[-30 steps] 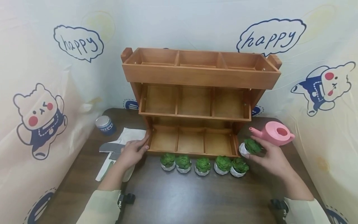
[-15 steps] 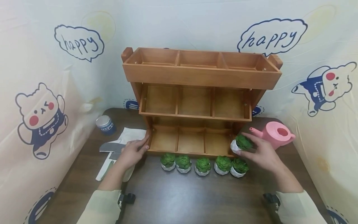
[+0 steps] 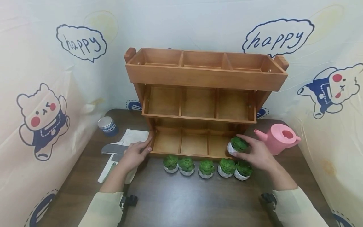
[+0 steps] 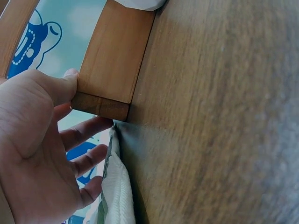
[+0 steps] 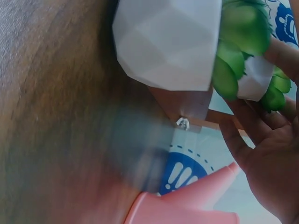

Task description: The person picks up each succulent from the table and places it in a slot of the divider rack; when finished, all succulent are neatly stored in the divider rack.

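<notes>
My right hand (image 3: 259, 153) pinches a small potted succulent (image 3: 238, 144), a green rosette in a white faceted pot. It is tilted, overlapping the right compartment of the bottom tier in the head view. The right wrist view shows this pot (image 5: 256, 78) between thumb and fingers, behind a larger-looking succulent pot (image 5: 168, 42) close to the camera. My left hand (image 3: 135, 155) touches the left end of the brown three-tier wooden shelf (image 3: 205, 77), thumb at the board's edge and fingers spread in the left wrist view. Several matching succulents (image 3: 206, 167) stand in a row before the shelf.
A pink watering can (image 3: 279, 138) stands right of the shelf, behind my right hand. Left of the shelf lie white-and-grey gloves (image 3: 136, 136) and a green-and-white tool handle (image 3: 107, 170). A blue jar (image 3: 108, 126) stands at the table's back left. Printed cloth hangs around the table.
My right hand has carried the succulent leftward from beside the watering can to the bottom tier's right compartment. My left hand stays at the shelf's left end.
</notes>
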A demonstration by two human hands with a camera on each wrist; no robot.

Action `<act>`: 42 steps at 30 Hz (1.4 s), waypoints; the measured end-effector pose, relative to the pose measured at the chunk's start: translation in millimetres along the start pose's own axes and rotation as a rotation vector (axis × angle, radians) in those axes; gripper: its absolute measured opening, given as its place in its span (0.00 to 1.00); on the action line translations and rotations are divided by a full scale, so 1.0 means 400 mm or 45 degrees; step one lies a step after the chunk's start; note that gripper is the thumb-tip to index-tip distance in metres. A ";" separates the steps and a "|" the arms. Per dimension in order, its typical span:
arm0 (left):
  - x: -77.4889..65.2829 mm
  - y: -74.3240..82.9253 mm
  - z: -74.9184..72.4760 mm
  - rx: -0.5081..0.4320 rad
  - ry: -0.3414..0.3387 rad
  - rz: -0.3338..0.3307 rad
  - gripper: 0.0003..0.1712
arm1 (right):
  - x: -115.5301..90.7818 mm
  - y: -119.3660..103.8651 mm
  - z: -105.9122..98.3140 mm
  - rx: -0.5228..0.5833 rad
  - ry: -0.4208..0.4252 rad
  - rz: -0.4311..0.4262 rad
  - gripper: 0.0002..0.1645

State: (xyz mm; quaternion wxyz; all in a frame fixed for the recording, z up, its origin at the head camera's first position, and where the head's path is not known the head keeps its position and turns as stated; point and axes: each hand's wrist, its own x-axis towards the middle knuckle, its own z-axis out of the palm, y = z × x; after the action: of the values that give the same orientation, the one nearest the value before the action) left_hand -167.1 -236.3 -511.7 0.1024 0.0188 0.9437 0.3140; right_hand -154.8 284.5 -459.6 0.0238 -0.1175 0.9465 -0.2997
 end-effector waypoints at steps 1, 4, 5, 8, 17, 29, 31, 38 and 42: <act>0.000 0.001 0.000 0.000 -0.003 0.000 0.34 | 0.001 -0.001 0.003 0.001 -0.002 0.004 0.49; 0.000 0.001 0.001 0.007 -0.001 0.011 0.34 | 0.005 -0.001 0.011 0.007 0.003 0.015 0.50; 0.000 0.001 0.001 0.008 -0.001 0.010 0.34 | 0.006 0.000 0.013 0.008 0.005 0.021 0.50; 0.001 0.002 0.001 0.008 -0.006 0.009 0.34 | 0.010 0.001 0.021 0.020 -0.004 0.026 0.50; 0.003 0.002 0.002 0.005 -0.018 0.005 0.34 | 0.016 0.010 0.042 -0.024 -0.055 -0.040 0.50; 0.004 -0.007 0.003 0.024 -0.013 0.041 0.34 | 0.021 0.004 0.046 -0.110 -0.140 -0.110 0.42; 0.005 -0.007 0.003 0.022 -0.013 0.044 0.34 | 0.021 0.003 0.047 -0.125 -0.146 -0.124 0.41; 0.006 -0.009 -0.003 0.033 -0.026 0.032 0.34 | 0.021 0.002 0.050 -0.180 -0.175 -0.201 0.38; 0.005 -0.009 -0.002 0.037 -0.022 0.047 0.34 | 0.015 0.001 0.049 -0.173 -0.172 -0.215 0.39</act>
State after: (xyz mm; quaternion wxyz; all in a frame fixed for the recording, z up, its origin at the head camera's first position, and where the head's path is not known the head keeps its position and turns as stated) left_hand -169.1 -239.5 -513.6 0.1047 0.0402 0.9468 0.3018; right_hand -158.4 272.3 -475.9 0.0540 -0.2181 0.9475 -0.2273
